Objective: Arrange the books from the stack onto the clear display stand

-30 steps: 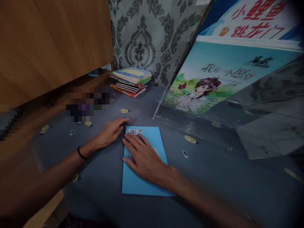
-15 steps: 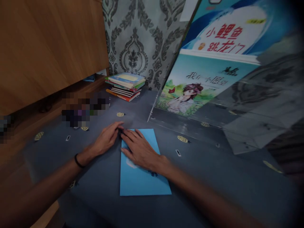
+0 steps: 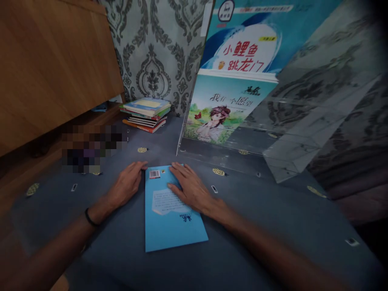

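A light blue book [image 3: 174, 232] lies closed on the dark grey cloth, its barcode and a pale text panel facing up. My right hand [image 3: 190, 188] rests flat on its upper right part, fingers stretched out and covering some of the panel. Beside the book's upper left corner is my left hand [image 3: 129, 184], fingers extended, their tips at or very close to the edge. Whether those tips touch the book I cannot tell. A black band circles my left wrist.
Behind the book, a clear acrylic stand [image 3: 291, 157] holds two upright picture books [image 3: 224, 109]. A stack of several books [image 3: 145, 115] sits near the patterned wall. Wooden furniture [image 3: 57, 68] rises at the left, with a blurred-out patch [image 3: 91, 149] below it.
My right hand has slid right across the cover, uncovering the barcode and text panel. My left hand has parted from the right hand. The whole view has shifted somewhat.
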`<state>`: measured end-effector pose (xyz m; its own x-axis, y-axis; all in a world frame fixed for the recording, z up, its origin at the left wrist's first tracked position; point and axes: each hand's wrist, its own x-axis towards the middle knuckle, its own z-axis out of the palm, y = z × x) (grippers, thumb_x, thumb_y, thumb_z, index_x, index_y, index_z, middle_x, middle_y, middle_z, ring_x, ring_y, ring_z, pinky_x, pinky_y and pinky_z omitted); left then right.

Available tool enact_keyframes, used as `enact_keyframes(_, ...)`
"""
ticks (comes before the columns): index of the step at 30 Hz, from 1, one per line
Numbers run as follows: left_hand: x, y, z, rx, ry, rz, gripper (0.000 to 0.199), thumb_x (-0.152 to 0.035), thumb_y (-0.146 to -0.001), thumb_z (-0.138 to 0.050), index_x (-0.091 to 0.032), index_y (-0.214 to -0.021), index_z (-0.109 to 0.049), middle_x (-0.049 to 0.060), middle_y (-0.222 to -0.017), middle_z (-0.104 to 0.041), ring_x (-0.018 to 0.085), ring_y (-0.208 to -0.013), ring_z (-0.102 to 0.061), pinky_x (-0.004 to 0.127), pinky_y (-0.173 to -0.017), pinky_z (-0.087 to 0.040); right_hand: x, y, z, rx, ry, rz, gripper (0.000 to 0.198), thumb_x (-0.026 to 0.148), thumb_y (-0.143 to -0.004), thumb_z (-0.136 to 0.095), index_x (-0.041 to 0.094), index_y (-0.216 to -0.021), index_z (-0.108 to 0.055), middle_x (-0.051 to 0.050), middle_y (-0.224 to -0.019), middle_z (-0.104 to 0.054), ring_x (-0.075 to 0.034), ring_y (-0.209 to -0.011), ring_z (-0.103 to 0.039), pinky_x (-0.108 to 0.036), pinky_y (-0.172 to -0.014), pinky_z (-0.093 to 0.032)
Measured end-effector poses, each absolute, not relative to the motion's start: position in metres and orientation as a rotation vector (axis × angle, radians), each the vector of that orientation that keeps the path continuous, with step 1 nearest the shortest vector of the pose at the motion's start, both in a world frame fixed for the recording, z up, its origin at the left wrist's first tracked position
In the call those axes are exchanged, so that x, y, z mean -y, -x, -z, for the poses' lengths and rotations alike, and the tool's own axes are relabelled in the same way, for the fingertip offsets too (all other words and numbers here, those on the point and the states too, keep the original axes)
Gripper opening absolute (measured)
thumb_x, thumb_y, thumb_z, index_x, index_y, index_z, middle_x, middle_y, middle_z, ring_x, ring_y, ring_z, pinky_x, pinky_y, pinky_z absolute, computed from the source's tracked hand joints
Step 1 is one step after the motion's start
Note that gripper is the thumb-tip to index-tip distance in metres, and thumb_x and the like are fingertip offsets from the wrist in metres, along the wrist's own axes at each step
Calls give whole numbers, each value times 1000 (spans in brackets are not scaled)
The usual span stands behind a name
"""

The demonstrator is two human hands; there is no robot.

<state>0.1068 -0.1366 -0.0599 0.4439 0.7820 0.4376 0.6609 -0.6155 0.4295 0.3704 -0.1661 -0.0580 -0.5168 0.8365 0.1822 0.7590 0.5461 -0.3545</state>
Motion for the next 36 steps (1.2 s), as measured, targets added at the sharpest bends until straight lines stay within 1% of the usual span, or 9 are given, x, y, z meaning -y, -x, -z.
enact_keyframes(3,136,-107,62,-1276,-2536,-897,34,-19,-102,-34,-19,-128,-55,8,-111,-72,22,-108,-67,41,-98,-55,168,-379,59,2377,1390,-274,57,45,-104,-44,14,-152,-47,-19,-159,-44,-32,-150,-39,-60,-124,-30)
enact_keyframes(7,135,-108,61,-1253,-2603,-912,32,-22,-104,-34,-19,-126,-57,8,-109,-71,22,-104,-67,40,-95,-55,166,-387,62,2364,1356,-340,57,47,-104,-44,16,-151,-48,-16,-160,-44,-30,-150,-39,-59,-123,-32)
enact_keyframes(11,139,-110,54,-1250,-2833,-700,33,-38,-106,-39,-20,-121,-62,10,-110,-70,25,-102,-64,43,-92,-53,164,-397,69,2295,1311,-442,51,43,-105,-43,18,-148,-51,-14,-159,-47,-29,-151,-38,-59,-124,-29)
enact_keyframes(14,140,-114,49,-1216,-2957,-547,41,-45,-107,-38,-17,-122,-64,13,-117,-68,28,-109,-61,47,-95,-51,165,-406,72,2221,1287,-505,47,38,-105,-42,20,-147,-52,-12,-157,-50,-27,-148,-43,-58,-124,-30)
enact_keyframes(19,127,-136,47,-1057,-2977,-405,45,-45,-107,-36,-18,-135,-60,14,-135,-63,30,-130,-53,50,-108,-43,164,-411,71,2052,1274,-637,43,35,-106,-37,24,-143,-55,-9,-147,-60,-26,-136,-56,-55,-115,-43)
enact_keyframes(23,117,-169,43,-940,-2967,-281,49,-46,-108,-34,-19,-144,-53,13,-148,-56,30,-138,-47,49,-113,-38,162,-409,71,1923,1253,-713,44,34,-106,-34,23,-145,-50,-10,-143,-63,-24,-133,-58,-51,-113,-45)
enact_keyframes(26,115,-190,41,-925,-2941,-227,53,-47,-108,-32,-16,-148,-48,15,-148,-55,31,-135,-51,49,-111,-41,162,-408,72,1874,1234,-756,45,32,-105,-35,22,-148,-45,-11,-143,-63,-23,-133,-58,-50,-114,-44)
enact_keyframes(30,118,-202,40,-941,-2954,-258,51,-48,-108,-33,-16,-144,-50,15,-143,-58,31,-128,-56,48,-105,-47,163,-409,73,1856,1199,-762,43,34,-105,-36,22,-145,-47,-13,-143,-62,-26,-134,-57,-52,-113,-45)
enact_keyframes(36,138,-202,39,-947,-3105,-255,46,-39,-109,-31,-13,-140,-54,18,-145,-58,32,-139,-50,54,-112,-41,161,-409,77,1845,1161,-744,42,36,-106,-36,22,-143,-50,-13,-141,-63,-26,-132,-59,-51,-113,-45)
